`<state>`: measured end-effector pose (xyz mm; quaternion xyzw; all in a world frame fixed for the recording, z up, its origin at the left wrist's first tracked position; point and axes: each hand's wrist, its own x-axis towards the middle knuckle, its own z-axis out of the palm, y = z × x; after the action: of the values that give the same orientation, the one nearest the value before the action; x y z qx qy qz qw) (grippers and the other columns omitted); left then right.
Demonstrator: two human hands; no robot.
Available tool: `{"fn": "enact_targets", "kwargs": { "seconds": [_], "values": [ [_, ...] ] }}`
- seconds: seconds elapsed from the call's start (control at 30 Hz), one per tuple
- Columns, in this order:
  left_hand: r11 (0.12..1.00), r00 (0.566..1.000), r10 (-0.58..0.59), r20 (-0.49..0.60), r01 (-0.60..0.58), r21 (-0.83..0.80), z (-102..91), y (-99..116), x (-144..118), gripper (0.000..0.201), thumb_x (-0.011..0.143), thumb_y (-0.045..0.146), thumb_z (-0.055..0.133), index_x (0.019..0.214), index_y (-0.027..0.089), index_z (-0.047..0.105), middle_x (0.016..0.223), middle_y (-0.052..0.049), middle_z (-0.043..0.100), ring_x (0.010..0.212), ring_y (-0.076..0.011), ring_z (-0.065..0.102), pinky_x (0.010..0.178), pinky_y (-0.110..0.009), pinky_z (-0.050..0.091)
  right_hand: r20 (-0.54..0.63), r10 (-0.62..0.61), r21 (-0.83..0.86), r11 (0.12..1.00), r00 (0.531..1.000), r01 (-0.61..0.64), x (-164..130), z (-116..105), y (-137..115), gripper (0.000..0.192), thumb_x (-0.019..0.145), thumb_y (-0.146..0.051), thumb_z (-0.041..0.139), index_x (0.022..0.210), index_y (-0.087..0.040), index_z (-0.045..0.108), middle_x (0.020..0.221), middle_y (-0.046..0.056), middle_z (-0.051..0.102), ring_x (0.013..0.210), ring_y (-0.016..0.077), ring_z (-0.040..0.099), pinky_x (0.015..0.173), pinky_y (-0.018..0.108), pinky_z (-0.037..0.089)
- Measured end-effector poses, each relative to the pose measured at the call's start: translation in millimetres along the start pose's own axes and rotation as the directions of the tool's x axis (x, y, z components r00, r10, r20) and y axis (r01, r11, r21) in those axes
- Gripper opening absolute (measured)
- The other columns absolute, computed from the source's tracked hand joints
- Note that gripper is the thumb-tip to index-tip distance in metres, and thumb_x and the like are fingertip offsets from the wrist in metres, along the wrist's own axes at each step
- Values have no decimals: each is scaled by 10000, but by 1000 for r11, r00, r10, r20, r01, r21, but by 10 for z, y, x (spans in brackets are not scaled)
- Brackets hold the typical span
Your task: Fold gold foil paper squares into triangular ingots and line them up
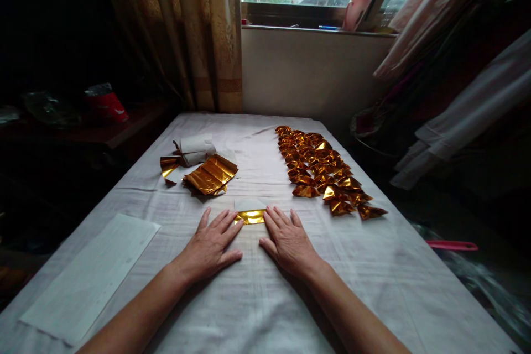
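A sheet of gold foil paper lies in front of me, its near part folded over to show a gold strip and its far part pale. My left hand is flat with fingers spread, its fingertips on the strip's left end. On the right end rest the fingertips of my right hand, also flat, thumb apart. Beyond my left hand sits a stack of gold foil sheets. Rows of folded gold foil pieces, shaped like ingots, stand at the right.
White cloth covers the table. A pale paper sheet lies at the left, and crumpled white paper with a curled foil piece is behind the stack. A curtain hangs at the back; a pink handle shows beyond the right edge.
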<state>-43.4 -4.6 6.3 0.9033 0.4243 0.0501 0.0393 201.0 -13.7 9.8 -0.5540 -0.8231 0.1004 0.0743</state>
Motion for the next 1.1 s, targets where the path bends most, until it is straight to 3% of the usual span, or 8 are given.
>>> {"fn": "enact_targets", "kwargs": {
  "seconds": [0.13, 0.23, 0.37, 0.47, 0.7, 0.8, 0.9, 1.1],
  "values": [
    [999, 993, -12, -120, 6, -52, -14, -9, 140, 334, 945, 382, 539, 1256, 294, 627, 1327, -88, 618, 1256, -284, 529, 1141, -617, 189, -85, 32, -68, 997, 996, -38, 137, -121, -98, 319, 939, -320, 544, 1203, -175, 648, 1387, 125, 580, 1337, 296, 460, 1173, 541, 185],
    [996, 983, -11, -183, -6, -94, -33, -26, 266, 228, 940, 317, 556, 1126, 293, 686, 1132, -53, 679, 1082, -224, 608, 1117, -568, 276, -135, 52, -89, 994, 990, -65, 246, -159, -161, 217, 918, -279, 570, 1058, -171, 697, 1355, 132, 594, 1305, 302, 472, 1161, 527, 202],
    [997, 973, 41, -228, -55, -57, -40, -67, 357, 192, 926, 301, 577, 1072, 275, 699, 971, -28, 680, 938, -199, 628, 1105, -553, 309, -156, 8, -74, 997, 988, -20, 315, -84, -215, 142, 926, -254, 568, 949, -201, 698, 1121, 94, 682, 1090, 255, 567, 1008, 424, 387],
    [995, 958, 102, -267, -104, 7, -31, -96, 368, 194, 938, 302, 556, 1073, 252, 686, 920, -23, 681, 899, -193, 628, 1106, -518, 330, -179, -39, -42, 999, 983, 32, 311, 11, -217, 134, 934, -261, 562, 942, -225, 691, 1021, 60, 681, 964, 221, 578, 863, 346, 438],
    [990, 928, 144, -344, -140, 37, -41, -99, 404, 265, 990, 298, 452, 851, 204, 657, 802, -11, 687, 772, -162, 626, 1060, -444, 388, -263, -84, 45, 994, 961, 99, 278, 104, -192, 166, 930, -303, 585, 1043, -230, 682, 1062, 58, 685, 970, 216, 576, 859, 329, 431],
    [991, 927, 134, -350, -130, 33, -43, -80, 431, 319, 995, 326, 444, 776, 205, 641, 724, -5, 661, 717, -156, 608, 1029, -426, 415, -287, -81, 49, 994, 954, 99, 294, 143, -210, 164, 959, -309, 554, 992, -256, 705, 991, 42, 701, 919, 192, 587, 821, 301, 433],
    [991, 938, 128, -323, -134, 6, -29, -85, 435, 344, 1002, 362, 431, 788, 205, 650, 735, -9, 666, 726, -157, 606, 1034, -430, 413, -296, -74, 38, 995, 952, 89, 303, 174, -220, 188, 966, -301, 552, 896, -257, 721, 912, 34, 703, 857, 172, 591, 776, 275, 435],
    [973, 957, 47, -288, -109, -203, 44, -192, 376, 299, 909, 503, 580, 955, 234, 702, 1087, -61, 698, 1033, -223, 603, 1046, -446, 408, -304, -13, 137, 989, 952, 57, 256, 153, -206, 188, 940, -227, 545, 853, -233, 712, 892, 38, 691, 856, 169, 595, 792, 259, 454]
  ]
}}
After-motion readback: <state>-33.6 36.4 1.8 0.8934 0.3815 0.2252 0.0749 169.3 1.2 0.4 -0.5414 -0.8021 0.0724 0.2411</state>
